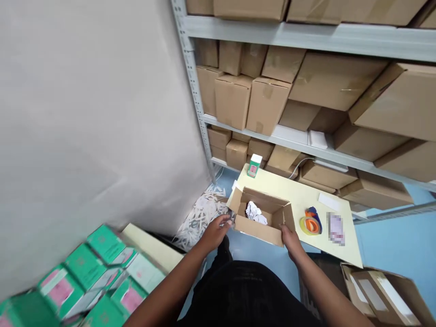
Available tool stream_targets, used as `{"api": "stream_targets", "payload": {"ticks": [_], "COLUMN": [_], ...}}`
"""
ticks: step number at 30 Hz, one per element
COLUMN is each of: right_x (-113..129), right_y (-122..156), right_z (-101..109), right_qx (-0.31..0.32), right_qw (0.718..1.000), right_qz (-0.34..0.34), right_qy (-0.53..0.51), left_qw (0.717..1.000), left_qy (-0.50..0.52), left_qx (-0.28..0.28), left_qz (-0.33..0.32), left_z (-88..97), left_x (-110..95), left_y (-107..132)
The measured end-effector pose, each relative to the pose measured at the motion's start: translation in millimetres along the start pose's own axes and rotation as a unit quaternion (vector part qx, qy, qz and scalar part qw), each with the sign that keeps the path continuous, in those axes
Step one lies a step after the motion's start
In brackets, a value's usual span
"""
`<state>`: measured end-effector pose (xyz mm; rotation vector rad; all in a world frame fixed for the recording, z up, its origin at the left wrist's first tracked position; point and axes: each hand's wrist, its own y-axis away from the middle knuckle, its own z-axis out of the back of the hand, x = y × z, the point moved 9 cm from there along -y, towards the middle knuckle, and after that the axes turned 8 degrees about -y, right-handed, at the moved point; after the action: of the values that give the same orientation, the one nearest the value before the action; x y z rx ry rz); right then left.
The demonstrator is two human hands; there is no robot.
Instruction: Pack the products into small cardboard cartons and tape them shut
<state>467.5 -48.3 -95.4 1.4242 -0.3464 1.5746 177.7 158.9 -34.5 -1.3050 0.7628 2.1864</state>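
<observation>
An open cardboard box (259, 227) sits at the near edge of a pale yellow table (299, 193), with crumpled white paper (256, 212) inside. My left hand (218, 230) is at the box's left front corner, fingers curled by the flap. My right hand (289, 237) grips the box's right front corner.
A small green and white carton (254, 165) stands at the table's far edge. An orange tape dispenser (310, 221) and a white slip (329, 201) lie right of the box. Green cartons (98, 277) pile at lower left. Metal shelves (306, 38) hold brown boxes. Paper strips (200, 215) litter the floor.
</observation>
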Motion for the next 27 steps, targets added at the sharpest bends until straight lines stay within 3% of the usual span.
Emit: {"api": "stream_targets", "payload": {"ticks": [6, 10, 13, 16, 21, 24, 27], "right_x": [-17, -26, -35, -39, -42, -45, -46], "right_y": [-74, -110, -129, -148, -177, -187, -190], "right_z": [31, 33, 30, 27, 31, 33, 33], "right_qx": [-0.105, -0.144, -0.155, -0.122, -0.067, -0.024, 0.026], "right_qw": [0.993, 0.984, 0.976, 0.977, 0.981, 0.974, 0.954], "right_qz": [-0.057, -0.086, -0.127, -0.147, -0.149, -0.156, -0.161], "right_qy": [-0.015, -0.064, -0.088, -0.096, -0.105, -0.162, -0.253], "left_qw": [0.998, 0.993, 0.983, 0.968, 0.942, 0.921, 0.898], "left_qy": [-0.053, -0.092, -0.166, -0.233, -0.317, -0.378, -0.436], "left_qx": [0.033, 0.052, 0.055, 0.03, -0.038, -0.067, -0.063], "left_qz": [-0.024, -0.05, -0.062, -0.086, -0.101, -0.059, 0.014], "left_z": [17.1, 28.3, 25.1, 7.8, -41.0, -65.6, -83.0], "left_x": [-7, -25, -44, -73, -116, -123, -117], "left_y": [-113, -189, -246, -295, -360, -395, -423]}}
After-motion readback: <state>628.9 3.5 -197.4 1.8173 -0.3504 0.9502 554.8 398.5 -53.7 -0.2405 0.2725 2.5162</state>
